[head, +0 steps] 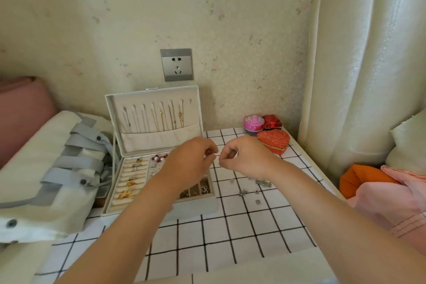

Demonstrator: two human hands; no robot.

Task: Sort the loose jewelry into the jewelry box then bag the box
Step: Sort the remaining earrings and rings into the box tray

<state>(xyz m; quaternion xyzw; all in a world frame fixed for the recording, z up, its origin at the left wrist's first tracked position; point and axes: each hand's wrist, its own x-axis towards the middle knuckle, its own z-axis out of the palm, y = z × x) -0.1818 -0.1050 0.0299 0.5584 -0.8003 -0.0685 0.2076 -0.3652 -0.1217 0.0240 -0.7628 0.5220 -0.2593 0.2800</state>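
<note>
Loose jewelry (262,183) is lying scattered on the checked cloth (230,233), just beside the right forearm; a careless sweep of that arm could be pushing pieces off the edge. Over the right rim of the open jewelry box (109,110), the left hand (193,159) is pinching a small piece (211,151). The right hand (244,157) is curling its fingertips just beside it; whether it is gripping anything cannot be told. A slip would likely be dropping the piece outside the compartments. The piece is showing too small to identify, and the left forearm is hiding part of the tray.
</note>
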